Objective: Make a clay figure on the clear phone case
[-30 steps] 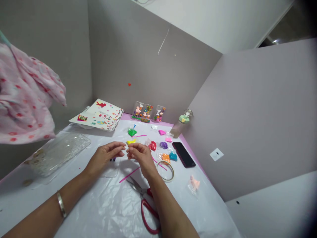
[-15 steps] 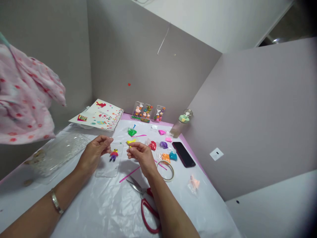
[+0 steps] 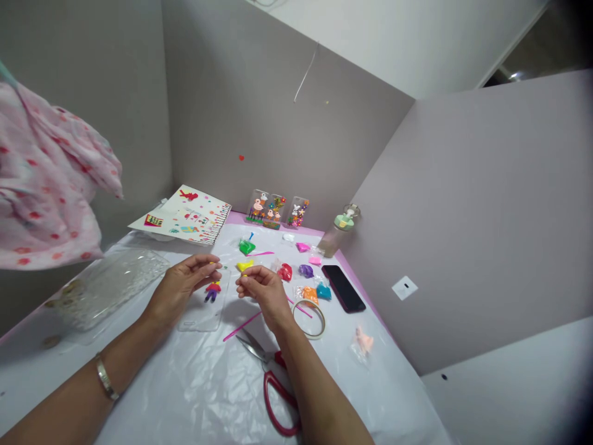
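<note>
A small clay figure with a red top and purple legs lies on a clear phone case. Over the case's upper part, my left hand has its thumb and fingers pinched, with a tiny yellow bit at the tips; it partly covers the figure's head. To the right, my right hand is pinched on a tiny yellow piece. Behind it lies yellow clay. Scissors with red handles lie partly beneath my right forearm, near a pink tool.
A tape roll, a black phone and several colored clay packets lie to the right. Decorated cases and a bottle stand behind. A plastic pack and a spiral sketchbook are left.
My left hand has shifted slightly right, its fingers now extending over the figure's head. My right hand has barely moved.
</note>
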Available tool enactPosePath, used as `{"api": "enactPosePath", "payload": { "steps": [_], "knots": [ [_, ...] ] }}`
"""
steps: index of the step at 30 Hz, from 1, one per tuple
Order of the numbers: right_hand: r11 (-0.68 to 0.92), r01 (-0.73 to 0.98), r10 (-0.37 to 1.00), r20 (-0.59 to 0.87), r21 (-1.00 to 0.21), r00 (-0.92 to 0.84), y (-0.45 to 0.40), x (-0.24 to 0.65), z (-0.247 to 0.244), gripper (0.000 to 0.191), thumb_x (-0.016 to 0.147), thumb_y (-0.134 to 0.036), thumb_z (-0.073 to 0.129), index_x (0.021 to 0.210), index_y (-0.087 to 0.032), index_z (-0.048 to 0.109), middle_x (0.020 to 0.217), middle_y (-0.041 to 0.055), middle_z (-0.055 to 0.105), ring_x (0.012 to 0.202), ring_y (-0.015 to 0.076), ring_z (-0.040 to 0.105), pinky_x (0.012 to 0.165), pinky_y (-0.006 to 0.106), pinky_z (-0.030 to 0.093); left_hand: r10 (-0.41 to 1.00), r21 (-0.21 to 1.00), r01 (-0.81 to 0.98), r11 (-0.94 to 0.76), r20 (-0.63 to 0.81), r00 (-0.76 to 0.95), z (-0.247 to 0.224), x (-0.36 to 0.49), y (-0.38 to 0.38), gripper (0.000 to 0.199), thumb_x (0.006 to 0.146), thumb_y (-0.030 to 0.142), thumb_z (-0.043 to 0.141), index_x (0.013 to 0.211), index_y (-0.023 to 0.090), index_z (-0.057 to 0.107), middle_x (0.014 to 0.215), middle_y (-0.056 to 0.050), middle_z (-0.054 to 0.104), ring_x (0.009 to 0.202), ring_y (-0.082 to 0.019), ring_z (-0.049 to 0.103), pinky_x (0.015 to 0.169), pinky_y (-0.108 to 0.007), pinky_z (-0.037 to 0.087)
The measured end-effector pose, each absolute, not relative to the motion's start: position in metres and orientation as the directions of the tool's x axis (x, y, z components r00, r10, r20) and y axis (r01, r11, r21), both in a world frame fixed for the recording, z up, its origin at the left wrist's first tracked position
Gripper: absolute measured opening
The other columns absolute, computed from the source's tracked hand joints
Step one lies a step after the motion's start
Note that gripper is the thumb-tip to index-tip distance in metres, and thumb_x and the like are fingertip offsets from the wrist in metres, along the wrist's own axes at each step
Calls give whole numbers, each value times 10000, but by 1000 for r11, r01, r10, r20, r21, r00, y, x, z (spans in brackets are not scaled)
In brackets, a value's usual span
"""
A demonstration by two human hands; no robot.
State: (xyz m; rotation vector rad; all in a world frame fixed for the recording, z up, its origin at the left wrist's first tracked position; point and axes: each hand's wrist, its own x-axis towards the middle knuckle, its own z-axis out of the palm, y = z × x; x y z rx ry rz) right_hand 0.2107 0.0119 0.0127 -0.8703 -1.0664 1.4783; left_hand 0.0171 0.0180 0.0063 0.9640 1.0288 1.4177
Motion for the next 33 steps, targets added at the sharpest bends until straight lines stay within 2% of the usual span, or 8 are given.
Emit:
{"api": "enactPosePath", "payload": {
  "steps": [5,8,12,15,18,21,27,33],
  "knots": [
    [-29,-315,987,24,-949,-162,12,212,13,452,703,-584,907,689,-186,692,609,-21,685,482,83,565,530,228,475,997,964,-264,-46,26,-79,9,18,16,512,607,652,940,700,200,719,650,20,661,614,-169,659,698,-318,643],
    [-39,-318,987,14,-947,-161,13,211,12,442,639,-554,947,745,-186,725,661,-4,726,531,104,613,575,246,511,996,963,-266,-50,28,-83,9,17,16,543,665,724,877,688,206,716,601,35,616,571,-141,614,663,-269,616],
    [-38,-314,988,12,-949,-155,13,210,11,417,579,-444,982,843,-188,785,741,6,761,640,134,670,690,287,555,996,964,-263,-45,24,-82,3,17,18,519,664,670,907,884,209,818,789,-4,735,722,-172,704,782,-300,637],
    [-22,-301,989,23,-953,-145,13,210,12,369,591,-412,975,823,-189,795,702,-16,731,605,114,629,666,268,530,997,966,-254,-36,19,-70,-1,17,20,518,631,580,957,978,217,831,950,-46,797,839,-213,752,859,-347,635],
    [-21,-287,987,25,-958,-156,12,211,13,372,667,-506,923,779,-180,784,644,-14,699,522,98,577,573,251,484,998,970,-241,-32,18,-60,-1,17,20,545,586,536,990,996,221,818,920,-44,795,843,-234,765,815,-348,629],
    [-21,-275,987,25,-961,-160,12,211,13,413,730,-575,863,710,-176,759,574,-20,655,456,87,527,509,241,434,997,970,-238,-47,31,-70,2,18,19,497,572,569,990,855,216,781,809,1,733,747,-196,726,785,-331,624],
    [10,-284,993,44,-959,-112,14,210,11,314,620,-420,939,809,-210,800,695,-19,722,593,119,606,636,271,513,996,971,-229,-71,55,-74,7,19,14,539,735,733,823,662,212,701,606,25,582,568,-168,606,676,-327,621],
    [12,-266,992,46,-964,-121,14,210,10,289,668,-442,910,756,-195,788,640,-23,679,550,108,560,586,259,471,997,970,-238,-50,33,-74,1,19,18,497,628,609,949,897,217,803,885,-22,755,790,-216,743,829,-372,649]
  ]
}}
